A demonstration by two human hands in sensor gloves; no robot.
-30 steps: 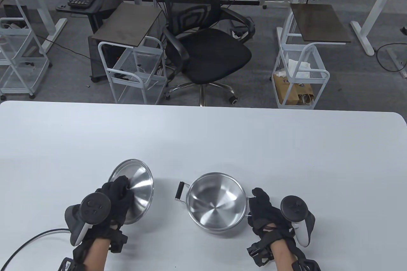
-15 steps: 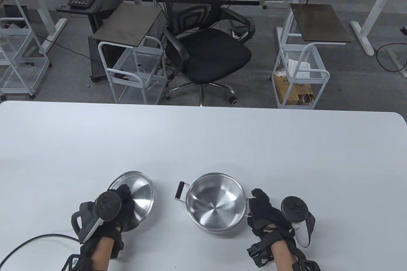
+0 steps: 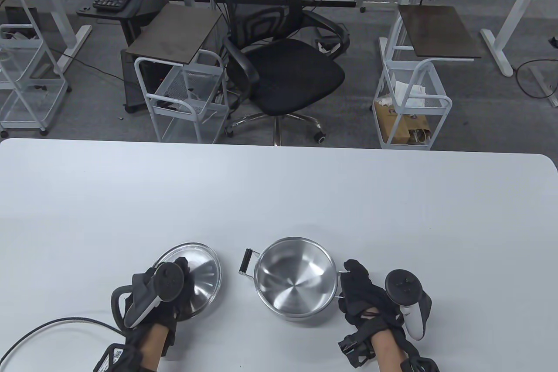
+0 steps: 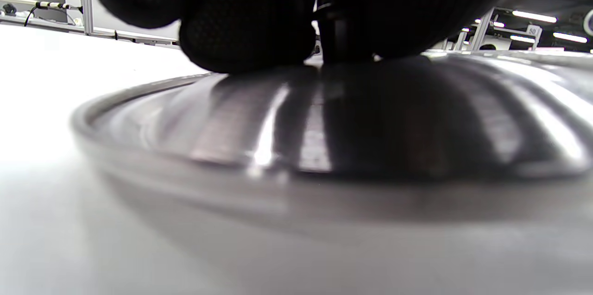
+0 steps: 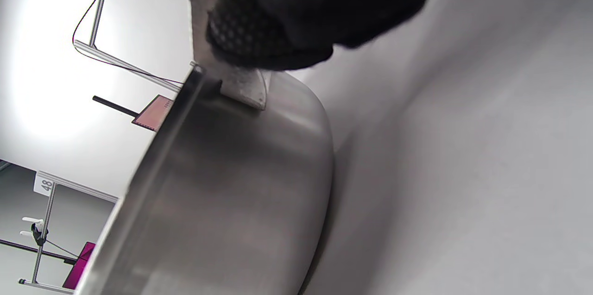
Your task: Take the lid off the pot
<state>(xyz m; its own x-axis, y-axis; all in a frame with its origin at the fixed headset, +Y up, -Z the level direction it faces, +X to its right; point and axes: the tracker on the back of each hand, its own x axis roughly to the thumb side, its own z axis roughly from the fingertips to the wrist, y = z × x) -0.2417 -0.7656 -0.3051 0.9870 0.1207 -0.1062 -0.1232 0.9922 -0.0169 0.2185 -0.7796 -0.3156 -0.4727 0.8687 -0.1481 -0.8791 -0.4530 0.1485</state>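
The steel pot (image 3: 296, 278) stands open on the white table (image 3: 279, 189), with a black handle (image 3: 247, 261) on its left. The steel lid (image 3: 202, 274) lies dome up to the pot's left, level and low over the table; I cannot tell if it touches. My left hand (image 3: 181, 278) grips the lid's knob from above. In the left wrist view the fingers (image 4: 241, 21) close around the knob (image 4: 334, 38) over the lid (image 4: 324, 137). My right hand (image 3: 351, 278) grips the pot's right handle. In the right wrist view the fingers (image 5: 301, 12) wrap that handle's bracket (image 5: 241, 86) beside the pot wall (image 5: 222, 202).
A black cable (image 3: 52, 328) runs from my left wrist across the table's front left. A black office chair (image 3: 283, 62) and white wire carts (image 3: 192, 97) stand on the floor beyond the table's far edge.
My left hand has brought the lid down and a little right, from tilted on edge to level near the table. The pot and my right hand have not moved.
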